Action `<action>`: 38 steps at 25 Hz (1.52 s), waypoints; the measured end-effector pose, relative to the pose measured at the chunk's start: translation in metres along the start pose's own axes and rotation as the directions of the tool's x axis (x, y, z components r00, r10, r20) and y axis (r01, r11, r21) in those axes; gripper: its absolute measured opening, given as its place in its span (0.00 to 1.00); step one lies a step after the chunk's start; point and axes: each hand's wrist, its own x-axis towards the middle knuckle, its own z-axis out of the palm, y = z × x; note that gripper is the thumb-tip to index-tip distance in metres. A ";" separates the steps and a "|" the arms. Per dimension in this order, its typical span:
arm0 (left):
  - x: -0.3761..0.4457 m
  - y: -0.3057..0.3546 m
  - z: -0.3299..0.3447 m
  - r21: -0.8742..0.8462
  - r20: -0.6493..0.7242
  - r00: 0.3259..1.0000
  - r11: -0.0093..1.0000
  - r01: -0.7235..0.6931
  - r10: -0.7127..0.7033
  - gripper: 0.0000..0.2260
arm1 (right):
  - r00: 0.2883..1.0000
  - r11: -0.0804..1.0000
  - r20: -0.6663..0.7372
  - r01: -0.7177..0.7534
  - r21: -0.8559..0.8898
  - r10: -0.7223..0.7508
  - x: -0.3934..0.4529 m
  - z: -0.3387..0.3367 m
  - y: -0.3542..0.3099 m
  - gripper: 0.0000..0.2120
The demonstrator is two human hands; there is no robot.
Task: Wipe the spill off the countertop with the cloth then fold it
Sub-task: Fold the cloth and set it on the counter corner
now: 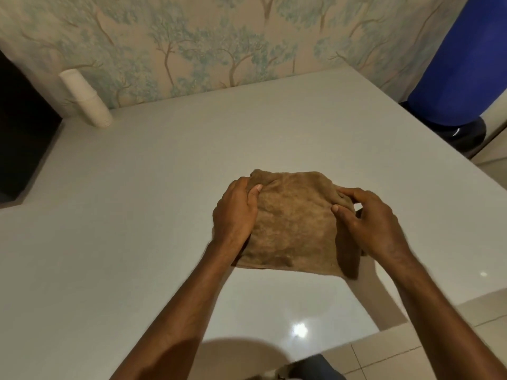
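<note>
Gripping the brown cloth (293, 223) from both sides, my hands pin it flat to the table (164, 187): the left hand (236, 212) pinches its left edge with the thumb on top, and the right hand (370, 223) closes thumb and forefinger on a bunched fold at its right edge. Between the hands the cloth is a soft, fuzzy terry square, doubled over, its far corners rounded and slightly rumpled. Far beyond the left hand, a stack of white paper cups (86, 98) leans near the wall; I cannot tell what they hold. Beyond the right hand stands a large blue bottle (461, 64) on a dark base. I see a smooth, glossy pale grey table, tree-patterned wallpaper (205, 42) behind, and floor tiles (384, 352) below.
</note>
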 end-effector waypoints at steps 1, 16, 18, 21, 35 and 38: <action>0.015 0.009 0.008 -0.009 -0.001 1.000 1.000 -0.007 0.007 0.17 | 1.000 1.000 -0.015 0.007 -0.002 -0.007 0.017 -0.009 0.003 0.19; 0.250 0.120 0.157 0.140 -0.053 0.997 0.989 -0.041 0.049 0.17 | 0.962 0.978 -0.184 0.210 0.011 -0.204 0.326 -0.072 0.059 0.15; 0.273 0.127 0.174 0.170 -0.049 0.997 0.985 -0.043 0.052 0.17 | 0.952 0.977 -0.225 0.215 -0.003 -0.210 0.360 -0.069 0.063 0.14; 0.313 0.138 0.198 0.187 -0.069 0.997 0.982 -0.014 0.027 0.17 | 0.937 0.967 -0.245 0.255 -0.013 -0.251 0.408 -0.064 0.069 0.14; 0.343 0.113 0.277 0.509 0.160 0.982 0.844 -0.171 0.102 0.24 | 0.982 0.894 -0.089 0.111 -0.433 -0.165 0.467 -0.002 0.128 0.19; 0.340 0.111 0.269 0.501 0.195 0.976 0.846 -0.184 0.097 0.27 | 0.983 0.880 -0.074 0.114 -0.462 -0.166 0.461 0.001 0.124 0.20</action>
